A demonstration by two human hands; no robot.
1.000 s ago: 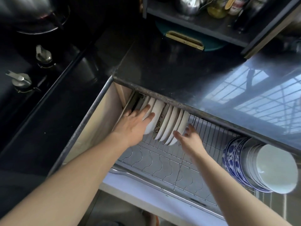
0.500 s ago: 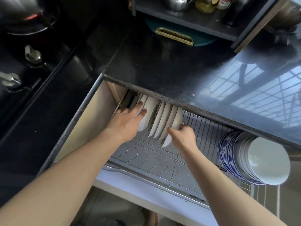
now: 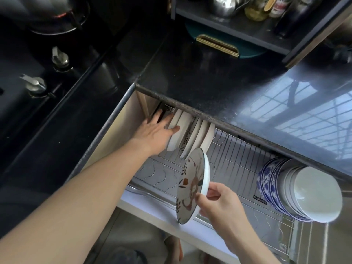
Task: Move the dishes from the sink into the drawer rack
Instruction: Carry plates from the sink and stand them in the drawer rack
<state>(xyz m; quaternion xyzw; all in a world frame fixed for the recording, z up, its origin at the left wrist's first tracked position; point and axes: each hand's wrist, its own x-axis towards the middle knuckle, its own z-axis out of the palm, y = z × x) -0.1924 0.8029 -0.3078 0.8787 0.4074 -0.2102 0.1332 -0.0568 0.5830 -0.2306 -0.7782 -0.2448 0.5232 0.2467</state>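
Right hand (image 3: 219, 202) pinching patterned plate (image 3: 193, 184) by its lower rim, tilted above drawer rack (image 3: 238, 155). Left hand (image 3: 156, 132) flat, fingers straight, steadying upright white plates (image 3: 182, 130). Thin rim pinch could slip; could chip against neighbours while slotting.

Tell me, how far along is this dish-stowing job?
Well underway, it seems. A row of white plates already stands on edge in the drawer rack, and stacked bowls lie at its right end. In hand: the right hand pinches a patterned plate above the rack, while the left hand rests on the leftmost standing plates. The sink is out of view, so what remains is unknown.
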